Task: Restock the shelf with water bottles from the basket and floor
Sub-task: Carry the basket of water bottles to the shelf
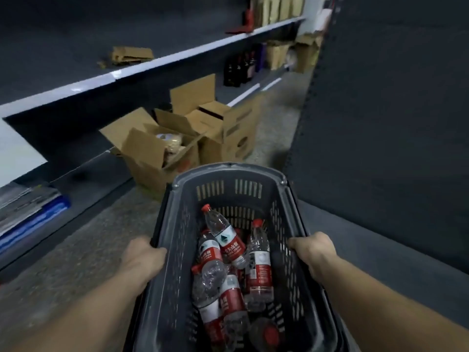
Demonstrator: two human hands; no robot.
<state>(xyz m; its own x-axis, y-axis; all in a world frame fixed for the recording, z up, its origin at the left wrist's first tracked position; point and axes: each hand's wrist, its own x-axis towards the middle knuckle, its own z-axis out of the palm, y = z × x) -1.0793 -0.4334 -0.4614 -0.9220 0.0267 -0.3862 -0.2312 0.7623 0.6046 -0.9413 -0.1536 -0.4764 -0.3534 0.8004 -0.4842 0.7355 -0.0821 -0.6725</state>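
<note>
- Head view: my left hand [142, 255] and right hand [313, 252] are each closed over a side rim of the basket [229, 171].
- Bottles [228, 265] lie jumbled inside between my hands, long axes mostly running away from me, about equally near either hand.
- Shelf [142, 69] lies up to my left.
- Labels are red and white; the print is too blurred to read.

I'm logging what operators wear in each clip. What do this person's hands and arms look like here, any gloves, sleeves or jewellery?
Both arms are bare for as much of the forearms as the view shows; no sleeve edge is visible. The left hand and right hand wear no gloves. No watch, bracelet or ring shows on either wrist or on the fingers that can be seen, though the frame is somewhat blurred.
</note>
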